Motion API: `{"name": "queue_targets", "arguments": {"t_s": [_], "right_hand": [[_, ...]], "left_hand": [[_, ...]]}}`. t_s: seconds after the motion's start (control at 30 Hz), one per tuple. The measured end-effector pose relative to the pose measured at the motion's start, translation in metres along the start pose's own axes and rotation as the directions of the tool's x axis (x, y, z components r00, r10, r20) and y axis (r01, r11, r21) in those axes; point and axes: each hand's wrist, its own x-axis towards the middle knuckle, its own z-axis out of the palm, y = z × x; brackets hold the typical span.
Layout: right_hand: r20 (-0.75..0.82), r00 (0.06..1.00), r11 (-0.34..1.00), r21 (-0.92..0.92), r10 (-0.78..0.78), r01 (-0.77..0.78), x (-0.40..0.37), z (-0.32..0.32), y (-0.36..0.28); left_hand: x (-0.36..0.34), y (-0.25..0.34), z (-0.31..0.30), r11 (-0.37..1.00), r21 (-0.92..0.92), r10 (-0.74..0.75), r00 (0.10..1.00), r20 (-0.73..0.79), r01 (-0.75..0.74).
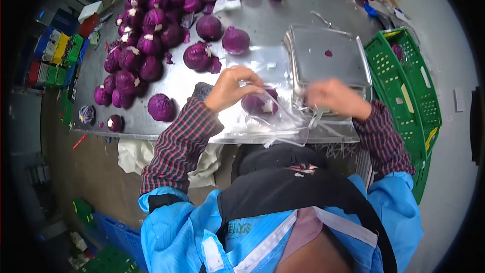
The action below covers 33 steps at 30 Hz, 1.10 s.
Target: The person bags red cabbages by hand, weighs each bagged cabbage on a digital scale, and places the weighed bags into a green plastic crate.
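My left hand pinches the edge of a clear plastic bag between thumb and fingers near the table's front edge. Inside or under the film lies a purple cabbage with a pale cut stem, just below that hand. My right hand is smeared by motion over the front edge of a flat metal weighing scale, right of the bag. More clear film lies flat behind the bagged cabbage. Single cabbages sit close behind my left hand.
A large pile of purple cabbages covers the left rear of the metal table. Green crates stand along the right side. A purple leaf scrap rests on the scale. A blue crate is on the floor at lower left.
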Motion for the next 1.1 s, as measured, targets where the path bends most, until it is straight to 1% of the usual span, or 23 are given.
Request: {"name": "queue_targets", "arguments": {"t_s": [0.07,0.1,0.2,0.27,0.33,0.37,0.4,0.43,0.47,0.5,0.53,0.6,0.67,0.7,0.73,0.77,0.8,0.83,0.87,0.9,0.93,1.0,1.1], "right_hand": [[-0.274,0.929,0.966,0.149,0.248,-0.213,0.031,-0.007,-0.028],[-0.270,0.929,0.964,0.148,0.254,-0.221,0.045,-0.004,-0.033],[0.029,0.948,0.877,0.371,0.317,-0.304,0.074,0.020,-0.039],[0.051,0.952,0.886,0.354,0.301,-0.299,0.079,0.039,-0.027],[0.023,0.976,0.955,0.203,0.217,-0.217,0.084,0.039,-0.038],[-0.033,0.986,0.980,-0.107,0.165,-0.168,0.086,0.040,-0.044],[-0.090,0.994,0.998,-0.034,0.053,-0.056,0.086,0.044,-0.055],[-0.053,0.980,0.972,-0.121,0.194,-0.199,0.084,0.043,-0.060],[-0.072,0.988,0.947,-0.286,0.135,-0.150,0.084,0.042,-0.065],[-0.081,0.994,0.961,-0.262,0.072,-0.091,0.082,0.043,-0.071],[-0.070,0.996,0.962,-0.266,0.047,-0.064,0.086,0.045,-0.071],[-0.118,0.988,0.954,-0.295,-0.101,0.063,0.083,0.046,-0.062],[-0.163,0.955,0.907,-0.384,-0.249,0.171,0.074,0.052,-0.059],[-0.197,0.929,0.887,-0.411,-0.314,0.212,0.068,0.053,-0.062],[-0.195,0.961,0.956,-0.258,-0.196,0.143,0.059,0.047,-0.066],[-0.180,0.980,0.994,-0.083,-0.081,0.067,0.049,0.038,-0.069],[-0.216,0.976,0.990,0.139,0.020,0.011,0.036,0.030,-0.080],[-0.242,0.965,0.934,0.357,0.103,-0.011,0.027,0.014,-0.090],[-0.384,0.923,0.909,0.393,0.022,0.141,0.010,-0.011,-0.087],[-0.524,0.848,0.870,0.383,-0.071,0.310,-0.007,-0.029,-0.090],[-0.613,0.789,0.811,0.476,0.027,0.342,-0.016,-0.039,-0.107],[-0.604,0.786,0.986,0.161,0.131,-0.041,-0.008,-0.040,-0.103],[-0.324,0.931,0.980,0.159,0.168,-0.121,0.050,0.011,-0.068]], "left_hand": [[-0.002,-0.003,0.011,0.998,0.023,0.063,0.998,-0.030,-0.062],[-0.002,0.005,0.013,0.999,0.024,0.043,0.997,-0.061,-0.041],[-0.007,0.002,0.018,0.994,0.081,0.079,0.992,-0.101,-0.071],[-0.014,0.011,0.021,0.952,-0.203,-0.258,0.957,-0.135,0.228],[-0.022,-0.009,0.039,0.984,-0.121,-0.160,0.955,-0.249,0.133],[-0.022,-0.013,0.042,1.000,-0.003,0.016,0.945,-0.326,-0.018],[-0.021,-0.005,0.044,0.976,0.217,0.109,0.920,-0.378,-0.027],[-0.022,0.003,0.042,0.982,0.186,0.058,0.930,-0.362,0.011],[-0.021,0.009,0.039,0.986,0.163,0.072,0.941,-0.331,-0.019],[-0.023,0.020,0.034,0.993,0.111,0.005,0.956,-0.294,0.029],[-0.024,0.007,0.039,0.991,0.132,0.052,0.959,-0.278,-0.016],[-0.021,0.012,0.030,0.996,0.091,-0.002,0.971,-0.239,0.025],[-0.023,0.008,0.037,0.979,0.183,0.145,0.937,-0.317,-0.090],[-0.024,0.014,0.036,0.984,0.138,0.151,0.935,-0.320,-0.112],[-0.025,0.010,0.041,0.995,0.089,0.076,0.951,-0.300,-0.051],[-0.028,0.002,0.042,0.988,0.133,0.120,0.928,-0.354,-0.077],[-0.030,0.031,0.024,0.928,-0.187,-0.357,0.911,-0.207,0.321],[-0.033,0.025,0.019,0.979,-0.021,-0.200,0.950,-0.241,0.201],[-0.032,0.017,0.019,0.986,0.154,-0.020,0.966,-0.258,0.061],[-0.036,0.015,0.022,0.988,0.141,-0.023,0.973,-0.230,0.057],[-0.036,0.014,0.022,0.988,0.146,-0.017,0.974,-0.225,0.051],[-0.036,0.012,0.025,0.989,0.147,0.032,0.981,-0.192,-0.003],[-0.026,0.013,0.029,0.991,0.128,-0.028,0.985,-0.167,0.050]]}}
